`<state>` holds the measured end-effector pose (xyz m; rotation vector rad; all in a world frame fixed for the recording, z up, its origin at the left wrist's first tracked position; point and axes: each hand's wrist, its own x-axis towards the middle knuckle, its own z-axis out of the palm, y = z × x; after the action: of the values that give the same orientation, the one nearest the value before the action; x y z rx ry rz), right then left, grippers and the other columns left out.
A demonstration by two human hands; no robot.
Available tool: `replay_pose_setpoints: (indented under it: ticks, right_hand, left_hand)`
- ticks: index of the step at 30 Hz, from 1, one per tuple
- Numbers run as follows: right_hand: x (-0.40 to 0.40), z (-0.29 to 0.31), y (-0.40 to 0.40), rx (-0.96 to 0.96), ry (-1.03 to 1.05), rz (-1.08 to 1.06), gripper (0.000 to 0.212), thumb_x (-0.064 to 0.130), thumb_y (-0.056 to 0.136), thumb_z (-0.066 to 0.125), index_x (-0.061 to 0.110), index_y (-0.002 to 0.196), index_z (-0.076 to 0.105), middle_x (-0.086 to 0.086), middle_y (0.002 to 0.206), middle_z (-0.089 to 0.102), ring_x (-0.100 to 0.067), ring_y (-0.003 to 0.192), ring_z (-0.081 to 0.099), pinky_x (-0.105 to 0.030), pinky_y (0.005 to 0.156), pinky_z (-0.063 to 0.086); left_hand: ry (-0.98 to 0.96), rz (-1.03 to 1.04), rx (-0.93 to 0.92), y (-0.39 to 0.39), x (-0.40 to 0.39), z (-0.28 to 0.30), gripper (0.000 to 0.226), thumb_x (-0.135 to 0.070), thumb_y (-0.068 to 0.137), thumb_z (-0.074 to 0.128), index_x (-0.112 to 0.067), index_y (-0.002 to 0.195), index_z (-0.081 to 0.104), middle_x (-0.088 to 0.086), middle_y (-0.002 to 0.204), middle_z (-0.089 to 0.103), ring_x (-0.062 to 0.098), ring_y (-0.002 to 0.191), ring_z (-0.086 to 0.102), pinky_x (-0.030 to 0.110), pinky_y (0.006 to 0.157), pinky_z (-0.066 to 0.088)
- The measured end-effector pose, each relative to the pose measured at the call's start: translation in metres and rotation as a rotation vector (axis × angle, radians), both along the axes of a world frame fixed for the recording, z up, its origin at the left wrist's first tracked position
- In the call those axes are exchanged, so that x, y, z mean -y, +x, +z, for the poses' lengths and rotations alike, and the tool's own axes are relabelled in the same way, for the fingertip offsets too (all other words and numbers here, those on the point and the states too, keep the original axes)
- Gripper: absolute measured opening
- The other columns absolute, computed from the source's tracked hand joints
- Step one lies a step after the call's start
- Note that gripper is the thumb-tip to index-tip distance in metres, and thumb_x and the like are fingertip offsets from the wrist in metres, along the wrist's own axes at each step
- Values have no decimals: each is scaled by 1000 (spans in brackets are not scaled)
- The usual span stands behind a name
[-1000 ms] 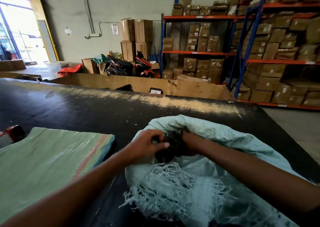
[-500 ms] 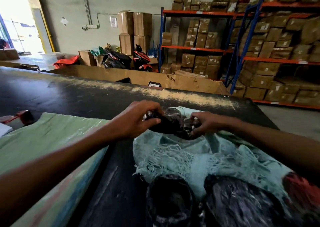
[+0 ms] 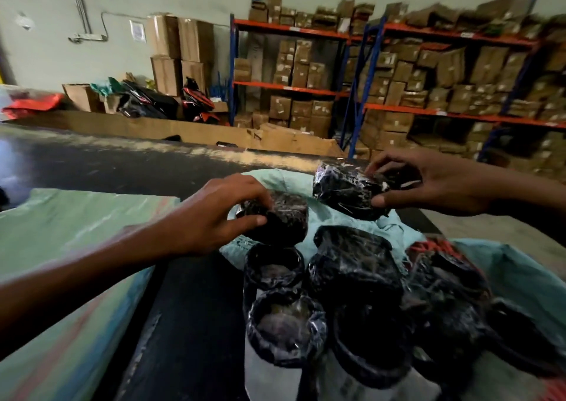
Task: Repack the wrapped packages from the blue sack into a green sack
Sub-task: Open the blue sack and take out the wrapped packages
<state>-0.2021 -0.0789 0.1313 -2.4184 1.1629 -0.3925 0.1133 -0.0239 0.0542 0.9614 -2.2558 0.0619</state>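
Observation:
The pale blue sack lies open on the black table, with several black plastic-wrapped packages crowded in its mouth. My left hand grips one black wrapped package at the sack's left side. My right hand holds another black wrapped package, lifted a little above the sack's far edge. The green sack lies flat on the table to the left of the blue one, under my left forearm.
The black table stretches ahead and to the left. Beyond it stands a long cardboard wall, stacked cartons and blue-and-orange shelving full of boxes. Bare concrete floor lies to the right.
Both hands were working together at the blue sack's neck. The sack's mouth now lies open with packages showing, and each hand has taken a separate wrapped package, the right one lifted up and rightward.

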Motion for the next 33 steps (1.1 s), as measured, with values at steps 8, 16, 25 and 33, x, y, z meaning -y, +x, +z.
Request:
replay_pose_setpoints:
  ticks: [8,16,25,33]
  right_hand:
    - [-76,-6,-18,-39,-72,59,47,55,65,72,41,108,58,18,108,63,-1,100,64,-25,88,55]
    - [-117,-14,-48,-154,-83,104,47,69,67,64,48,107,53,27,107,60,5,95,60,-21,75,53]
    - [-134,-70,-30,-324,-304,8,55,69,74,56,34,115,44,10,114,48,-7,98,50,-32,82,51]
    - [-131,-99,-20,-381,-494,-66,76,83,73,40,33,130,29,-1,115,40,-20,101,49,-28,71,28]
  left_hand:
    - [41,50,109,-26,-11,-32,18,-20,85,67,-12,101,63,1,106,55,11,92,53,33,79,49]
    - [112,144,130,-36,-19,-37,23,-22,84,69,-16,105,63,4,115,56,18,108,50,39,92,44]
    - [262,323,120,-46,-29,-48,46,-47,84,61,-24,124,52,6,135,45,24,128,40,37,105,35]
    - [253,430,106,-63,-47,-58,59,-44,88,60,-21,139,42,12,151,29,21,143,18,32,114,19]
